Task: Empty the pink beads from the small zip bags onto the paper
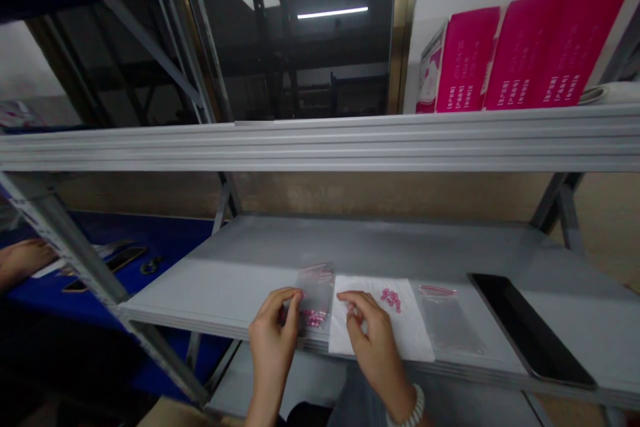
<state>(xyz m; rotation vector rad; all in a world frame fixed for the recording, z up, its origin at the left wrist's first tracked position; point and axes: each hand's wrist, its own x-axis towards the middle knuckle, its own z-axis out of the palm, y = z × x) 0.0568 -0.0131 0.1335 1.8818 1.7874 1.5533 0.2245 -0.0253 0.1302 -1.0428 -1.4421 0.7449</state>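
My left hand [273,333] pinches the edge of a small clear plastic bag [316,300], which holds some pink beads [314,318] near its bottom. My right hand [373,347] sits over a white paper sheet [385,323] with its fingertips pinched together. Anything between those fingers is too small to tell. A little cluster of pink beads [391,300] lies on the paper, just beyond my right hand. To the right of the sheet lies a second clear plastic bag [449,323], flat on the shelf.
All this rests on a grey metal shelf [250,260]. A black tablet [530,330] lies at its right. Above runs a higher shelf [320,147] carrying magenta packages [525,53]. Lower left, a person's bare limb [25,260] and dark phones [105,268] lie on a blue surface.
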